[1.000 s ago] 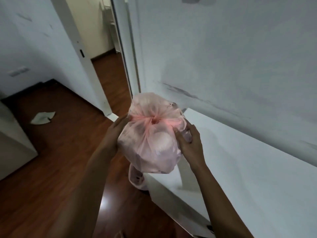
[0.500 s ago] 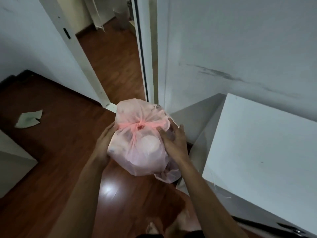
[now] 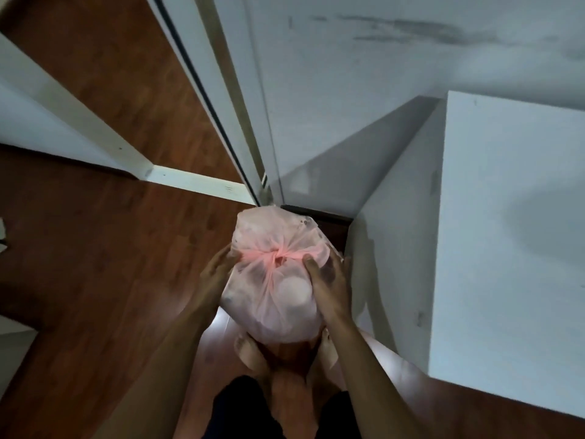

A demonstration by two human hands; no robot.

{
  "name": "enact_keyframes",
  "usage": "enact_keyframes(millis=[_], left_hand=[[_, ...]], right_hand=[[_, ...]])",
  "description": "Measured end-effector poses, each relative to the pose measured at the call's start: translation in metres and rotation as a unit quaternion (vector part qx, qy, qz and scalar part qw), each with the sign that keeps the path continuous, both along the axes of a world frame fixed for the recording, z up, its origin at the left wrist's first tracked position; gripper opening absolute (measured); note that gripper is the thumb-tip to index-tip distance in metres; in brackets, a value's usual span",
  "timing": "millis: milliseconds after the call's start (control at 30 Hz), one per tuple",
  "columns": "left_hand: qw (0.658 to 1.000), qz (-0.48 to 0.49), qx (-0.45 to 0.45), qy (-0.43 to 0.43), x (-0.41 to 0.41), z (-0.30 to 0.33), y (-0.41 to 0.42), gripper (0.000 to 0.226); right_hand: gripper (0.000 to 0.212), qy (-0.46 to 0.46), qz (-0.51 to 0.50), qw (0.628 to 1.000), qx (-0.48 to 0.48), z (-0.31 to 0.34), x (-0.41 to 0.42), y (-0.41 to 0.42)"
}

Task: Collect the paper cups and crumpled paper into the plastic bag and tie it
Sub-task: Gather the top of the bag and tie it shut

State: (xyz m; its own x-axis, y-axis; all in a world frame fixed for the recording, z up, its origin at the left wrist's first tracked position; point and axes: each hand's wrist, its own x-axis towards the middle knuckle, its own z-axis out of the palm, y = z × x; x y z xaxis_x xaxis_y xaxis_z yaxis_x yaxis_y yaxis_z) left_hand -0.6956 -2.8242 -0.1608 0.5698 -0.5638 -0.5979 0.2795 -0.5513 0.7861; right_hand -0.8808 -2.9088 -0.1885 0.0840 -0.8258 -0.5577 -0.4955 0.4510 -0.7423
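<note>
A pink see-through plastic bag [image 3: 272, 289] hangs low over the wooden floor, just above my bare feet [image 3: 250, 353]. Its top is tied in a knot [image 3: 278, 255]. A pale round shape, like a paper cup [image 3: 294, 289], shows through the film; the rest of the contents are unclear. My left hand [image 3: 215, 274] presses against the bag's left side with its fingers stretched out toward the knot. My right hand [image 3: 332, 286] grips the right side, with the thumb beside the knot and the fingers wrapped over the bag.
A white cabinet [image 3: 506, 217] stands close on the right, its corner near the bag. Straight ahead are a scuffed white wall [image 3: 380, 90] and a doorway with a white threshold [image 3: 190, 182]. A scrap of paper [image 3: 2, 236] lies at the far left edge.
The bag has come down from cabinet height toward the floor between both hands. My view has tilted downward, so my feet now show and the cabinet sits further right.
</note>
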Motion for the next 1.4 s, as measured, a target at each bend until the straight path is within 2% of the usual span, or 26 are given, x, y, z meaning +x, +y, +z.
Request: enact_keyframes(millis=[67,167,267,433,500,533,633,667,767,900,1033,1267,1400], left_hand=[[0.998,-0.061,0.016,-0.021,0.005,-0.031,-0.011,0.024],[0.988,-0.143,0.05,0.011,0.014,-0.086,-0.033,0.034],[0.986,-0.14,0.066,0.053,0.016,-0.141,-0.057,0.016],[0.974,-0.196,0.066,0.096,0.016,-0.213,-0.083,0.021],[0.968,-0.199,0.095,0.117,0.014,-0.236,-0.088,0.019],[0.965,-0.206,0.115,0.111,0.013,-0.246,-0.09,0.026],[0.951,-0.239,0.185,0.062,0.014,-0.274,-0.088,0.076],[0.945,-0.254,0.199,0.053,0.014,-0.281,-0.086,0.083],[0.92,-0.338,0.197,-0.004,0.008,-0.288,-0.081,0.066],[0.868,-0.408,0.238,-0.151,-0.002,-0.295,-0.071,0.072],[0.891,-0.367,0.215,-0.16,-0.013,-0.295,-0.068,0.058],[0.898,-0.348,0.227,-0.148,-0.015,-0.325,-0.073,0.051],[0.908,-0.342,0.218,-0.105,-0.012,-0.342,-0.077,0.052]], right_hand=[[0.086,0.025,-0.025,0.999,0.002,-0.028,0.0,-0.004],[0.074,0.036,-0.075,0.996,-0.011,-0.068,-0.001,-0.013],[0.066,0.043,-0.097,0.994,-0.006,-0.114,-0.003,-0.022],[0.075,0.063,-0.139,0.988,-0.03,-0.185,-0.002,-0.032],[0.077,0.077,-0.139,0.987,-0.031,-0.206,-0.002,-0.035],[0.077,0.089,-0.133,0.987,-0.031,-0.215,-0.002,-0.035],[0.083,0.103,-0.112,0.988,0.001,-0.238,-0.004,-0.03],[0.087,0.101,-0.113,0.988,0.015,-0.244,-0.005,-0.027],[0.095,0.112,-0.104,0.986,0.073,-0.253,-0.007,-0.021],[0.088,0.132,-0.035,0.986,0.095,-0.258,-0.008,-0.012],[0.086,0.143,-0.032,0.984,0.104,-0.264,-0.003,-0.005],[0.081,0.16,-0.042,0.981,0.097,-0.288,0.009,-0.016],[0.082,0.155,-0.023,0.983,0.096,-0.313,0.009,-0.025]])
